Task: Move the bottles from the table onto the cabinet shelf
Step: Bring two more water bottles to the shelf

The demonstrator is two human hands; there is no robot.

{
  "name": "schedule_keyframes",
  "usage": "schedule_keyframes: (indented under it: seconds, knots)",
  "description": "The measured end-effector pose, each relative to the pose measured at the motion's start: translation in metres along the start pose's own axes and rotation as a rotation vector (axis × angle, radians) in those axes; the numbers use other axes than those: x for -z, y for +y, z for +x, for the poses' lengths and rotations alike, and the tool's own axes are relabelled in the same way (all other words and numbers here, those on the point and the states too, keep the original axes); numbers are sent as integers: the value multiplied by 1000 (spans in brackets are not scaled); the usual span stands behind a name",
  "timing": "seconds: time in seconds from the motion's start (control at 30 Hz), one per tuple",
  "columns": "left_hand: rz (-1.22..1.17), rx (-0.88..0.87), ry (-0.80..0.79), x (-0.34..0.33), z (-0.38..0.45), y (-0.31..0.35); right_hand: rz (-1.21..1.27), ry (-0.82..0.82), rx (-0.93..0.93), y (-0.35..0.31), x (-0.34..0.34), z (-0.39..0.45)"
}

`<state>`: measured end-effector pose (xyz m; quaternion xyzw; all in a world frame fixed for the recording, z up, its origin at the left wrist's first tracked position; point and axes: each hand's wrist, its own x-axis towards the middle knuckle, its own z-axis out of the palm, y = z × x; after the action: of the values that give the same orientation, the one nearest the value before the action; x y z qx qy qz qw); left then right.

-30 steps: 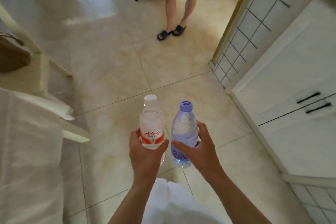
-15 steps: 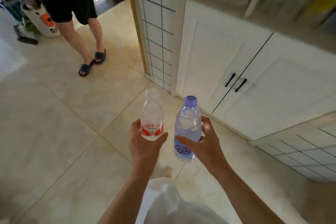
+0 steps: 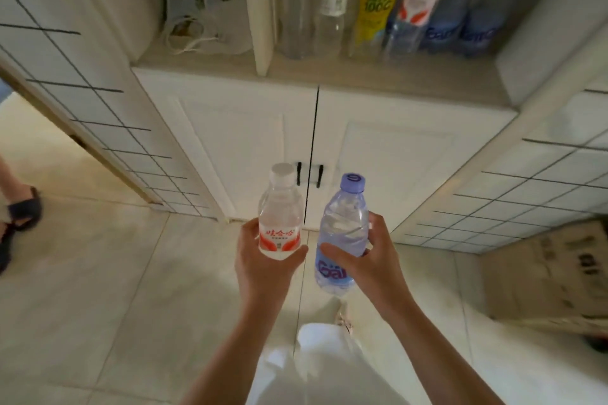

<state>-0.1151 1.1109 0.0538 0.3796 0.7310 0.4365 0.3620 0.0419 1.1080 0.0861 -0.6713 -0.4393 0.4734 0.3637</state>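
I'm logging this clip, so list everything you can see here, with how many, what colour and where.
white-capped bottle: 1, clear with red label, in left hand
purple-capped bottle: 1, pale blue, in right hand
shelf bottles: about six, clear, one yellow, two blue at right, standing on the cabinet shelf
cabinet doors: 2, white, black handles, below the shelf
paper bag: 1, white with printed pictures, left shelf bay
cardboard box: 1, brown, floor at right
another person's sandalled foot: 1, dark sandal, far left
left hand: gripping its bottle low
right hand: gripping its bottle mid-body
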Motion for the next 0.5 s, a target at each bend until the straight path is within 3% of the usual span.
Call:
schedule_keyframes:
  seconds: [0.5]
  knots:
    - [-68, -236, -139, -193, 57, 156, 34, 162, 158, -62, 166, 162]
